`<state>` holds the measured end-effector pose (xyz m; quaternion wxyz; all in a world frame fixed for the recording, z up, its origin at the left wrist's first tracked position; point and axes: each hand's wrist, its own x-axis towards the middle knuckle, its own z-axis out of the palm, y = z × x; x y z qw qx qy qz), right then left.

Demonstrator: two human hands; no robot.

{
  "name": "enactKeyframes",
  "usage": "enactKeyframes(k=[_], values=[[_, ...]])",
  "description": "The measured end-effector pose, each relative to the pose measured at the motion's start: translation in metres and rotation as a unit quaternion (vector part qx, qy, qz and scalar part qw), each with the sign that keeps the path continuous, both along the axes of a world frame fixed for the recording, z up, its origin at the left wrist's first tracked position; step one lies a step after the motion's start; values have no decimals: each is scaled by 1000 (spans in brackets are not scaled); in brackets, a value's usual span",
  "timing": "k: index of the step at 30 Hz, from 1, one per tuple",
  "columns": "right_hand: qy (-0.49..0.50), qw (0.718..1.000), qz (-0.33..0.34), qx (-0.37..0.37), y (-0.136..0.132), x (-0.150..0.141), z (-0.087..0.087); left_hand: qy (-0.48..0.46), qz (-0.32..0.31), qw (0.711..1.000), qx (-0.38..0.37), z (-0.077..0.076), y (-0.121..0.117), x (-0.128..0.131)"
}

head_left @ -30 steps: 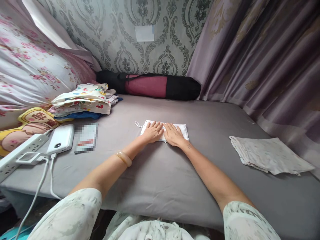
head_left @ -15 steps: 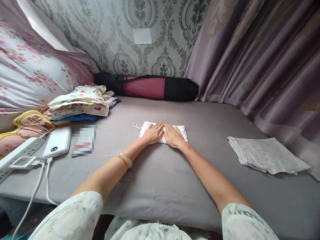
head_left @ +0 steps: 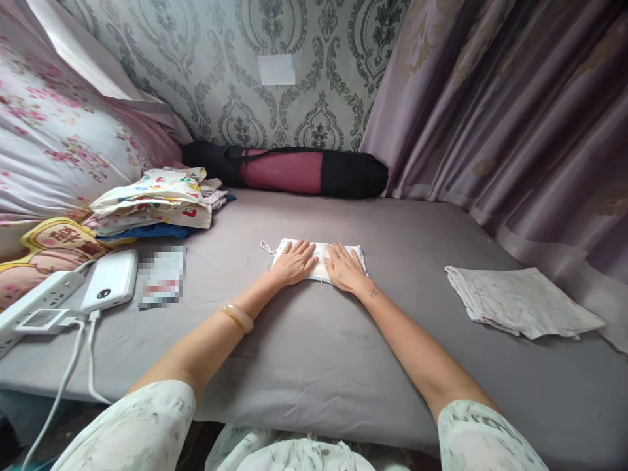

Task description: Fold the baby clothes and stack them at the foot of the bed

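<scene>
A small folded white cloth (head_left: 321,261) lies flat on the grey sheet, a thin white cord loop (head_left: 266,246) sticking out at its far left corner. My left hand (head_left: 295,261) rests palm down on the left half of it, fingers stretched out. On the right half lies my right hand (head_left: 345,267), also flat with its fingers extended. A strip of the cloth shows between the two hands. Neither hand grips anything; the parts of the cloth under the palms are hidden.
A folded pale patterned cloth (head_left: 524,302) lies at right. At left are stacked folded clothes (head_left: 152,199), a blurred packet (head_left: 163,278), a white power bank (head_left: 110,280) and a power strip (head_left: 42,304) with cables. A black and maroon long bag (head_left: 282,171) lies along the wall.
My hands have slid apart, the left toward the left and the right slightly rightward, baring the middle of the folded white cloth. The cloth stays in place.
</scene>
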<state>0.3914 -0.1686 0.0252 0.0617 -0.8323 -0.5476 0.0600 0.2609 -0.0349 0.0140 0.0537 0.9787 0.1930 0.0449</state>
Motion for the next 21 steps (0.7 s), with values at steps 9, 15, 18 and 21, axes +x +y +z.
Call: enactKeyframes(k=[9,15,18,21], values=[[19,1000,-1,-9,3,2,-2,-4,-13,1000,-2,2,1,0],[12,1000,-9,-13,-4,11,8,-14,-6,999,28,4,12,-6],[-10,999,-30,-9,-9,14,6,-12,27,999,28,-1,18,-12],[-2,999,-39,-26,-10,14,1,1,35,999,15,-6,21,-17]])
